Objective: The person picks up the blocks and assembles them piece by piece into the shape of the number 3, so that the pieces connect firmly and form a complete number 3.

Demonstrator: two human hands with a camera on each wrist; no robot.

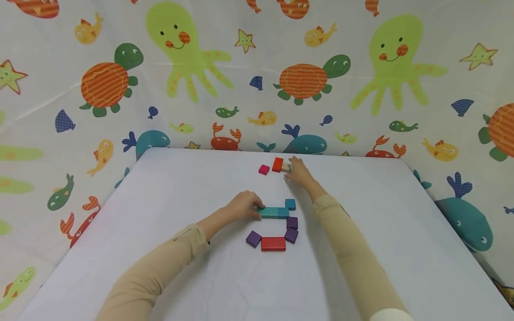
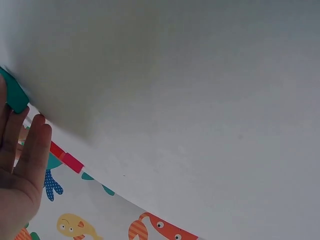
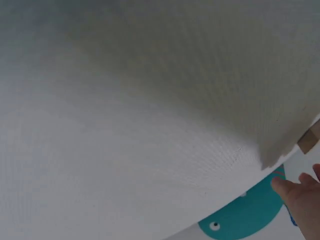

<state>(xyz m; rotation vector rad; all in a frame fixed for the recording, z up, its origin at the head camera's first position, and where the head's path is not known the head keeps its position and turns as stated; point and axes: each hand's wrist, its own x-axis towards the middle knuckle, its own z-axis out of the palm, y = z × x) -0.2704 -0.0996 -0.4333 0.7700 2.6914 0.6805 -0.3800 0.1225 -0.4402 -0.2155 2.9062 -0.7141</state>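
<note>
My left hand pinches the left end of a long teal block between thumb and fingers. In the left wrist view, the teal block shows at the fingertips. Its right end meets a blue block, with another blue block just above. At the back of the table, my right hand reaches with spread fingers beside a plain wooden block. The right wrist view has the wooden block a little apart from the visible fingers. An orange-red block stands left of the wooden one.
A pink block lies at the back. Nearer me, two purple blocks curve down to a long red block, with another purple block at its left. A sea-animal cloth hangs behind the white table.
</note>
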